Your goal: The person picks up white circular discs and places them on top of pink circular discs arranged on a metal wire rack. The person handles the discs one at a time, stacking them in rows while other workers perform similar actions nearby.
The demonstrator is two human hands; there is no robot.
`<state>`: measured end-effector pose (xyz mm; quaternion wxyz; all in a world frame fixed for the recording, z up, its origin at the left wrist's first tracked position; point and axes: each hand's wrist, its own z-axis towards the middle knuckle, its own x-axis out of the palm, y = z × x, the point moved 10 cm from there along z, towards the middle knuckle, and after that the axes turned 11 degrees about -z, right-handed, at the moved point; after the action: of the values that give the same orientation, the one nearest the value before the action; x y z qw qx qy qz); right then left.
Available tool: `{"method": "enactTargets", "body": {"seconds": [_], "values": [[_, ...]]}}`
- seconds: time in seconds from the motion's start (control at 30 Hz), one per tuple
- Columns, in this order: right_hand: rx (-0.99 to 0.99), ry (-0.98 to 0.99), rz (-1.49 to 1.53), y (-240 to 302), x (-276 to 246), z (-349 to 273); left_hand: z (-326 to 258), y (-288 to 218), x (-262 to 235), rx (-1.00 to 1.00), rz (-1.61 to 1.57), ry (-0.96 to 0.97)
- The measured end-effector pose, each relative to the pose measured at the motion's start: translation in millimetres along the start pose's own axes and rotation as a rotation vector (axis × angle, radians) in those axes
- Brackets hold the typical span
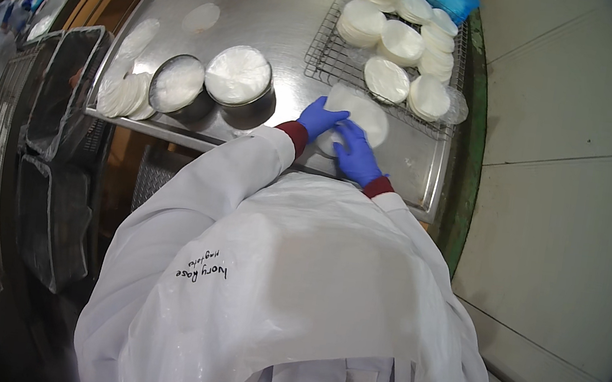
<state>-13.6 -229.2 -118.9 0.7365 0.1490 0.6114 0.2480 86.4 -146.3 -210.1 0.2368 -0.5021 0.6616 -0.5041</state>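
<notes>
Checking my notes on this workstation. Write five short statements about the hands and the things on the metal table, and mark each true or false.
1. Both hands wear blue gloves. True: left hand, right hand.
2. Both hands rest on a flat white disc. True.
3. The wire rack holds stacks of black discs. False: the stacks of discs are white.
4. Two round metal tins stand to the left of the hands. True.
5. The table is wooden. False: it is shiny metal.

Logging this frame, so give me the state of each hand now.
Left hand: open, fingers flat on the white round sheet.
Right hand: open, palm down on the same sheet.
</notes>
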Motion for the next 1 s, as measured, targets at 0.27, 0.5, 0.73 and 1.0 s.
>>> {"method": "enactTargets", "body": {"seconds": [0.27,0.5,0.73,1.0], "values": [[0.902,-0.289,0.807,-100.3,-26.5,-37.1,-44.1,-22.9,6.6,-0.043,-0.246,0.056],[0.628,-0.048,0.827,-65.2,-0.3,3.8,-41.4,-28.0,-13.9,0.041,-0.175,-0.007],[0.691,-0.047,0.228,-117.6,6.7,-4.2,-50.5,-7.6,-72.2,0.009,0.055,-0.253],[0.355,0.100,0.453,-43.3,27.5,22.4,-58.7,-24.4,-49.3,0.077,0.160,-0.176]]}}
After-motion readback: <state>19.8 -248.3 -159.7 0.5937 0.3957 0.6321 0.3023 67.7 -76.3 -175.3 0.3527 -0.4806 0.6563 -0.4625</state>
